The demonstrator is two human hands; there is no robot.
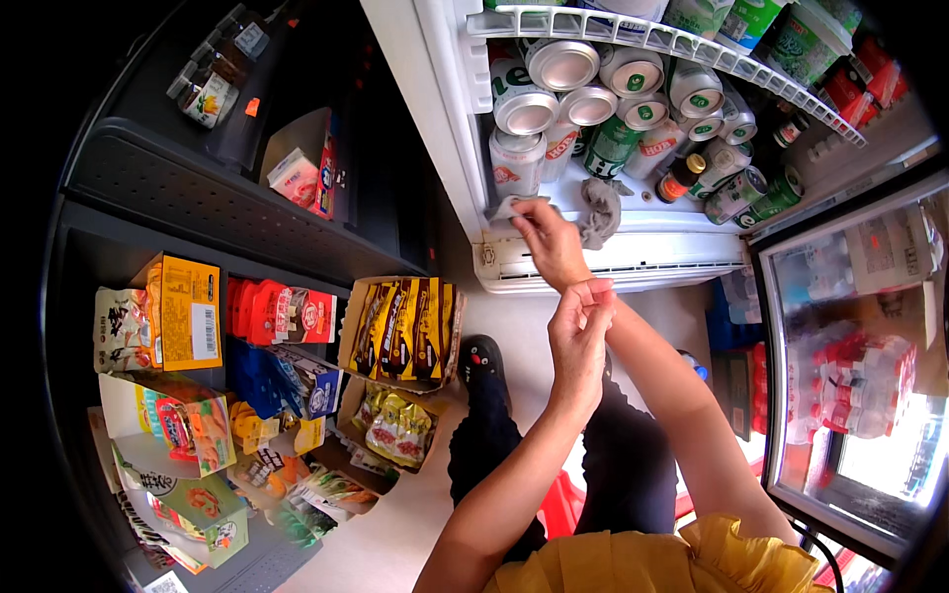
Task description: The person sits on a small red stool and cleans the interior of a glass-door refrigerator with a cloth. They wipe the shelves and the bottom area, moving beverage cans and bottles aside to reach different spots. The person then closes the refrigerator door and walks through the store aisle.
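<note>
My right hand reaches to the front left of the fridge's bottom shelf, its fingers pinching a light grey cloth. A darker, crumpled grey cloth lies on the shelf's front lip, just right of that hand. My left hand is raised beside my right wrist, its fingers curled together with nothing visible in them. Whether it touches the right forearm cannot be told. Behind the cloths, stacked drink cans fill the back left of the shelf. A small dark bottle with a gold cap leans near several tilted cans.
A white wire rack with cups and packs hangs above the cans. The glass fridge door stands open at right. Dark shelving with snack boxes is on the left. A red plastic stool shows beneath me.
</note>
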